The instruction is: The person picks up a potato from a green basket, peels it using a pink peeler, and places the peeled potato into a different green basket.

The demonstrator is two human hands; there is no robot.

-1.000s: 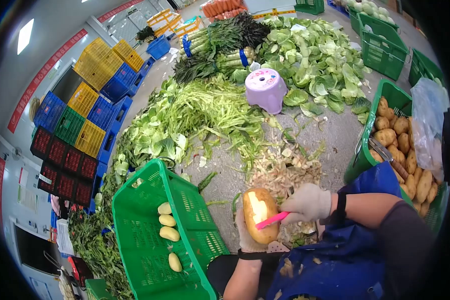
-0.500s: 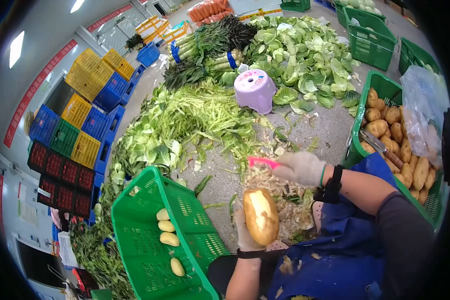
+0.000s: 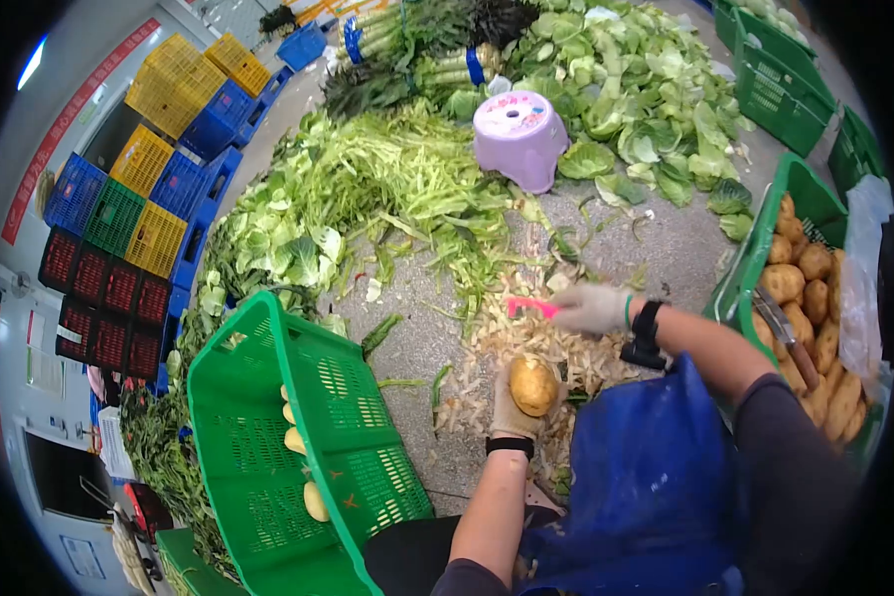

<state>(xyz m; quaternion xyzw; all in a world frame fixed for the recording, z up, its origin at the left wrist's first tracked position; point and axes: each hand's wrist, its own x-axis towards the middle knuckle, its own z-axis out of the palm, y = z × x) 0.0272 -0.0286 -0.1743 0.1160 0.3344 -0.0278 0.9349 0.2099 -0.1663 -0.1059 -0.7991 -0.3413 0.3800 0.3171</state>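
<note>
My left hand [image 3: 516,409], in a pale glove, is closed around a large potato [image 3: 533,385] above a heap of peelings. Most of the potato's visible side is brown skin, with a lighter patch near its top. In my right hand [image 3: 593,308], also gloved, is a pink peeler [image 3: 532,307], held a little above and to the right of the potato, not touching it. Thin potato peelings [image 3: 487,343] cover the floor beneath both hands. To the left, a green crate [image 3: 353,397] holds several peeled potatoes [image 3: 315,502].
At right, a green crate [image 3: 755,243] is filled with unpeeled potatoes [image 3: 815,263], a knife [image 3: 787,333] and a plastic bag [image 3: 867,268]. A purple stool [image 3: 520,144] stands ahead among cabbage leaves [image 3: 626,89] and green trimmings [image 3: 407,179]. Stacked crates [image 3: 134,228] line the left wall.
The potato has tilted and turned in my left hand, so its long pale peeled strip no longer shows. Both hands have moved slightly, the peeler still in my right. The camera view has shifted.
</note>
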